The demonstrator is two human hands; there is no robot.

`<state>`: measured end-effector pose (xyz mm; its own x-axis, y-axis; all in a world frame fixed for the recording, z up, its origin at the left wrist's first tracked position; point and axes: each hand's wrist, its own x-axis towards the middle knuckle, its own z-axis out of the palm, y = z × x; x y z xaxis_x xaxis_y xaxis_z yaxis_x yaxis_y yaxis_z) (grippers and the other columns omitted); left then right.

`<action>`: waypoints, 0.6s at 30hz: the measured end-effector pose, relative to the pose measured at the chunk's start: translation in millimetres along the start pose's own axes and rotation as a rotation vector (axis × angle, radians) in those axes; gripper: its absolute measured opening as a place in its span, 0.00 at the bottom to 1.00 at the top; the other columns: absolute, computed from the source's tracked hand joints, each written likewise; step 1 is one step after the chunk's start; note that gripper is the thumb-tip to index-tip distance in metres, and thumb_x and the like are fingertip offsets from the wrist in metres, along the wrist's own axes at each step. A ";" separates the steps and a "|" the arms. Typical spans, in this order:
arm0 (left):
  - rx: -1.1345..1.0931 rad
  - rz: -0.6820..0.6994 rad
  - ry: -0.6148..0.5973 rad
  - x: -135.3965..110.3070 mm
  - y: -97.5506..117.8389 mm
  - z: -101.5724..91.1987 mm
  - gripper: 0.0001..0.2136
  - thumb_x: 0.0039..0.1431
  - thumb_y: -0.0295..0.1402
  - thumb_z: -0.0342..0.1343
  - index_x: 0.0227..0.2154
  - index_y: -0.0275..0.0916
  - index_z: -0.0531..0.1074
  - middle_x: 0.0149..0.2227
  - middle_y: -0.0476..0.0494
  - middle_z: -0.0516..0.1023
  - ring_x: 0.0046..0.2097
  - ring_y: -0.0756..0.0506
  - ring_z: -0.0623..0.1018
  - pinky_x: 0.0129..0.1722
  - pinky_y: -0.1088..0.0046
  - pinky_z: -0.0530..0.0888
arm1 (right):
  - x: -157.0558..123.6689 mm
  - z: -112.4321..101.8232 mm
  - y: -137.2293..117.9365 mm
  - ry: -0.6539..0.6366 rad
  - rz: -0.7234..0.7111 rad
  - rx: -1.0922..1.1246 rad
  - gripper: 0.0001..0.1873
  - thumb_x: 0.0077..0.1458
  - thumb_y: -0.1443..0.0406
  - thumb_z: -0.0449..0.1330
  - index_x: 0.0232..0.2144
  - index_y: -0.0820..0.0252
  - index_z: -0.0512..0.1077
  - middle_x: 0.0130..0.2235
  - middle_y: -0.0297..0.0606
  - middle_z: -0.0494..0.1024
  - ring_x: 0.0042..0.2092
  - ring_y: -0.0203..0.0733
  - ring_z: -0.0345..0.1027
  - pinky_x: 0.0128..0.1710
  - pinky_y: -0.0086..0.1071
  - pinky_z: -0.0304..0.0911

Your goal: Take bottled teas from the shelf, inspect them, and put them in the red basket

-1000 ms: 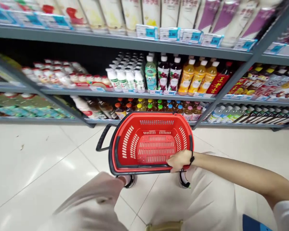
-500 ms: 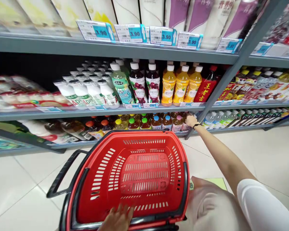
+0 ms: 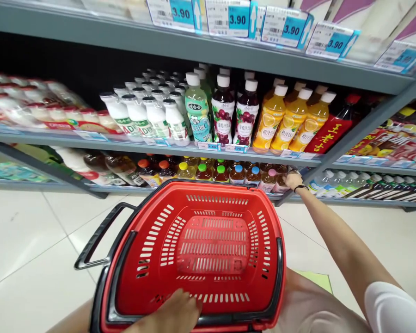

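Basket of slotted red plastic [image 3: 212, 243] at six o'clock

Left grip [image 3: 180, 311] clasps its black near rim [image 3: 225, 320]. At three o'clock, the right grip [image 3: 293, 179] is at the grey bottom shelf [image 3: 118, 189], beside a pink-capped bottle [image 3: 268, 181]; whether it pinches anything cannot be told.

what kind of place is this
Most likely a supermarket or grocery shop: printed price tags line a shelf, orange drink bottles stand in a row among other drinks, and there's a red shopping basket.
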<state>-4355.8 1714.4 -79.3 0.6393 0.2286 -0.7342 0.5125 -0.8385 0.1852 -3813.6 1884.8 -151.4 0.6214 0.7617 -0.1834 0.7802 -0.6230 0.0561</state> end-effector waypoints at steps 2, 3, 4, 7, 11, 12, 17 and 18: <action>-0.021 -0.027 -0.057 0.1 1.2 -6.2 0.27 0.59 0.33 0.69 0.60 0.31 0.78 0.58 0.24 0.79 0.60 0.28 0.78 0.64 0.51 0.70 | -13.1 -6.4 1.3 0.028 0.014 0.027 0.25 0.73 0.54 0.57 0.56 0.73 0.75 0.56 0.60 0.79 0.58 0.53 0.76 0.56 0.43 0.71; -0.029 -0.035 -0.061 1.2 1.2 -8.6 0.28 0.57 0.33 0.70 0.60 0.32 0.78 0.58 0.24 0.79 0.60 0.28 0.78 0.64 0.52 0.70 | -19.5 -10.6 2.1 0.043 0.019 0.043 0.25 0.72 0.55 0.57 0.54 0.74 0.75 0.55 0.62 0.79 0.57 0.55 0.77 0.55 0.41 0.71; -0.036 -0.035 -0.056 2.7 0.9 -10.4 0.28 0.55 0.32 0.71 0.60 0.32 0.79 0.58 0.25 0.80 0.60 0.28 0.78 0.63 0.53 0.71 | -26.0 -15.0 3.1 0.062 0.020 0.057 0.24 0.72 0.55 0.57 0.52 0.74 0.76 0.54 0.64 0.79 0.57 0.57 0.77 0.54 0.40 0.71; -0.039 -0.020 -0.026 8.4 -0.2 -12.4 0.27 0.50 0.30 0.74 0.56 0.33 0.81 0.54 0.27 0.82 0.57 0.28 0.80 0.60 0.54 0.73 | -46.9 -28.2 6.9 0.130 0.018 0.087 0.25 0.71 0.54 0.56 0.52 0.75 0.74 0.52 0.66 0.80 0.56 0.60 0.78 0.50 0.39 0.70; -0.056 0.014 0.023 11.9 1.9 -12.7 0.22 0.46 0.28 0.75 0.47 0.32 0.84 0.48 0.29 0.84 0.53 0.28 0.82 0.55 0.56 0.76 | -80.8 -46.7 14.0 0.214 -0.002 0.112 0.28 0.71 0.52 0.56 0.56 0.75 0.68 0.50 0.66 0.80 0.54 0.62 0.78 0.48 0.40 0.68; -0.059 0.026 0.049 11.7 3.9 -13.8 0.21 0.45 0.28 0.75 0.45 0.32 0.85 0.47 0.29 0.85 0.52 0.28 0.83 0.53 0.57 0.76 | -89.6 -53.4 16.3 0.229 -0.011 0.118 0.28 0.71 0.52 0.56 0.56 0.75 0.67 0.49 0.65 0.81 0.53 0.62 0.78 0.48 0.40 0.68; -0.016 0.072 0.063 6.3 22.0 -25.4 0.20 0.46 0.31 0.77 0.44 0.31 0.84 0.44 0.28 0.85 0.49 0.29 0.85 0.51 0.57 0.79 | -133.2 -110.7 35.7 0.326 -0.008 0.169 0.26 0.68 0.52 0.59 0.53 0.70 0.69 0.47 0.60 0.81 0.49 0.60 0.77 0.43 0.39 0.64; 0.009 0.078 0.052 4.5 26.4 -27.9 0.21 0.46 0.31 0.77 0.45 0.30 0.84 0.45 0.27 0.85 0.49 0.29 0.85 0.52 0.57 0.79 | -143.5 -125.5 41.0 0.355 0.001 0.184 0.24 0.67 0.51 0.60 0.50 0.68 0.70 0.47 0.59 0.81 0.48 0.58 0.77 0.42 0.38 0.63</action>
<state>-4323.4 1707.1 -59.5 0.7064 0.1877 -0.6825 0.4550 -0.8590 0.2346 -3861.7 1772.3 0.4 0.6332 0.7553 0.1692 0.7740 -0.6205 -0.1264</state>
